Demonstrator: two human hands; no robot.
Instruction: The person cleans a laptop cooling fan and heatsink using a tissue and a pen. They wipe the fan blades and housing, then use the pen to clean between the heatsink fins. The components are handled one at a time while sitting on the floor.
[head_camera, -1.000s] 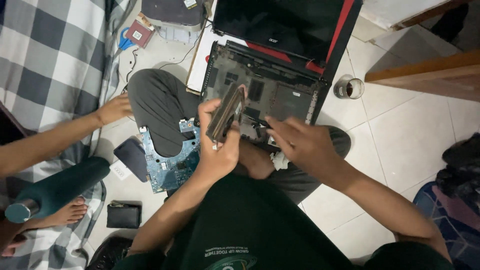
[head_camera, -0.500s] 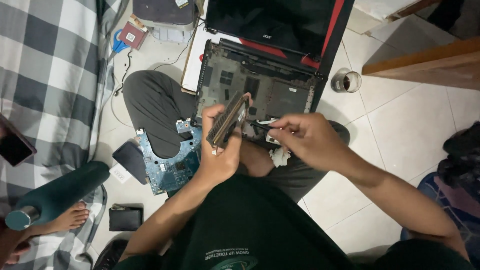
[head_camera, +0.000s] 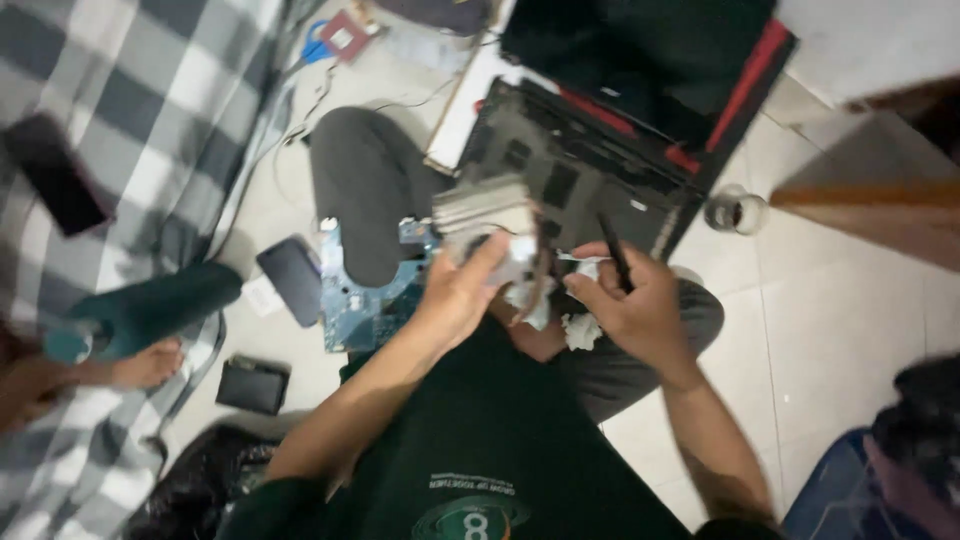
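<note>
A: What sits at the middle of the work?

B: A flat grey metal part with ribbed fins (head_camera: 487, 208), held up over the person's lap, just near of the opened laptop base. The left hand (head_camera: 455, 298) is closed around its near edge, thumb up against a wad of white tissue (head_camera: 520, 262) pressed to the part.

A: And the other hand?

B: The right hand (head_camera: 632, 308) is curled shut on a thin black stick-like tool (head_camera: 614, 252), whose tip points far, toward the laptop. The frame is blurred, so it may be a brush or a pen; the view does not settle it. More crumpled white tissue (head_camera: 580, 330) lies just below that hand, on the lap.

A: What lies beyond the hands?

B: A black laptop with red trim (head_camera: 600, 160), opened up, its bare inner base facing the camera and its lid lying farther off. To the right of it, on the pale tiled floor (head_camera: 860, 330), stands a small round clear container (head_camera: 736, 212).

A: And to the left?

B: A blue circuit board (head_camera: 362, 300) rests by the person's bent knee in dark grey trousers (head_camera: 360, 190). Just left of the board lies a dark flat phone-like slab (head_camera: 292, 278), and nearer, a small black rectangular case (head_camera: 252, 384). Farther left, a grey and white checked cloth (head_camera: 110, 110) covers the floor, and another person's bare foot (head_camera: 145, 362) and teal trouser leg (head_camera: 160, 305) rest on it.
</note>
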